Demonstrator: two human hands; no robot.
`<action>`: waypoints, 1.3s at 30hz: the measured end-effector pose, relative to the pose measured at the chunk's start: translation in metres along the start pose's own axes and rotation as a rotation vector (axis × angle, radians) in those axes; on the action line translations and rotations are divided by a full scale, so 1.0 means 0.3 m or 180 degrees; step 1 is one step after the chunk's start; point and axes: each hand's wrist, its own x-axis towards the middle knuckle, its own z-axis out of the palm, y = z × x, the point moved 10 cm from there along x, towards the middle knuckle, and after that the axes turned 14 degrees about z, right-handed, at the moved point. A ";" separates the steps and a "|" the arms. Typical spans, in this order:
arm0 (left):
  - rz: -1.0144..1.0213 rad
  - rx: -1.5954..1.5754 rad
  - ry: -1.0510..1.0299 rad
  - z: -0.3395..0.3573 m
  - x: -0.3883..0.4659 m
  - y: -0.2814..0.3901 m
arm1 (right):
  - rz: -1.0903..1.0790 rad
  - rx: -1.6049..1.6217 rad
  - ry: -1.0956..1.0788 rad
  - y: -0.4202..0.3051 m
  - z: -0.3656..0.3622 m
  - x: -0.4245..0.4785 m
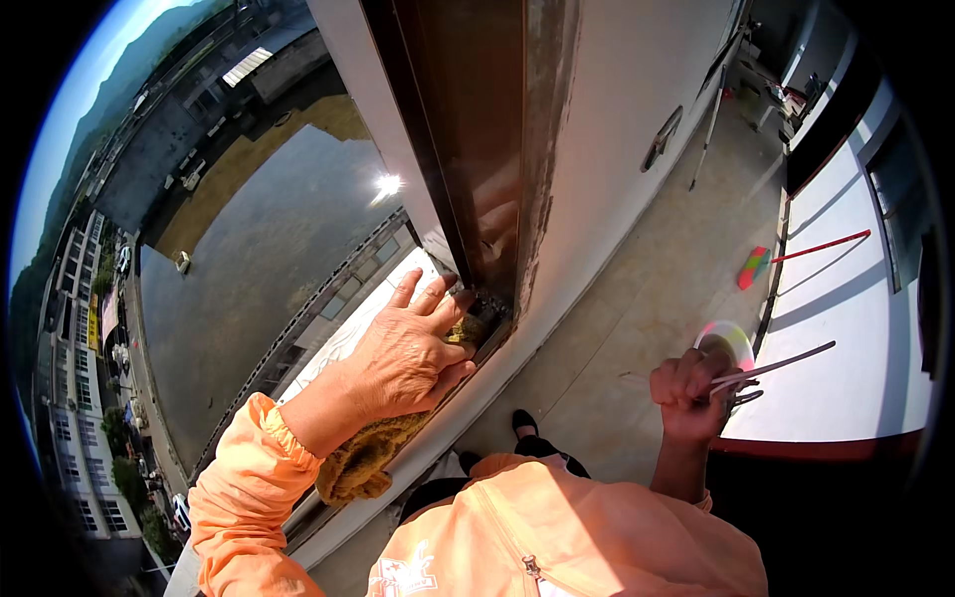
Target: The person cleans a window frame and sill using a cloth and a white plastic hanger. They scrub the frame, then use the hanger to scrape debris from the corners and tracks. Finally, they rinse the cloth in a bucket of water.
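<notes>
My left hand (395,354) lies across the window's bottom track at the corner of the frame, fingers spread over a mustard-brown cloth (362,463). Part of the cloth shows between the thumb and fingers, and the rest trails along the track towards me. Most of the palm's contact is hidden. My right hand (694,392) is raised to the right, away from the window. It grips a thin pale stick-like tool (783,362) with a dark, bent part beside it; what kind of tool cannot be told. The brown window frame (477,149) rises beyond my left hand.
Outside the window is a drop to a flat roof (246,224) holding water. A red-and-green broom (753,267) leans at the right wall. Behind my right hand is a round, pink-rimmed plastic item (735,339). A thin-legged stand (709,130) stands farther along the floor (597,343).
</notes>
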 end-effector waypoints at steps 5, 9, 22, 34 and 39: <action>-0.0992 -0.1745 0.0573 0.034 -0.067 -0.086 | -0.0031 -0.0128 0.0079 -0.026 -0.022 0.005; -0.0272 -0.1060 0.0048 0.050 -0.085 -0.035 | 0.0051 -0.0159 0.0077 -0.019 -0.034 -0.008; -0.0424 0.0555 -0.0281 0.057 -0.018 -0.013 | 0.0358 -0.0122 -0.0103 0.089 0.051 0.059; -0.1431 -0.1921 0.0645 -0.011 -0.287 -0.020 | 0.0540 -0.0238 0.0126 0.130 0.040 0.017; -0.3142 -0.2524 0.3125 -0.219 -0.730 -0.122 | 0.0672 -0.0192 0.0321 0.148 -0.019 -0.030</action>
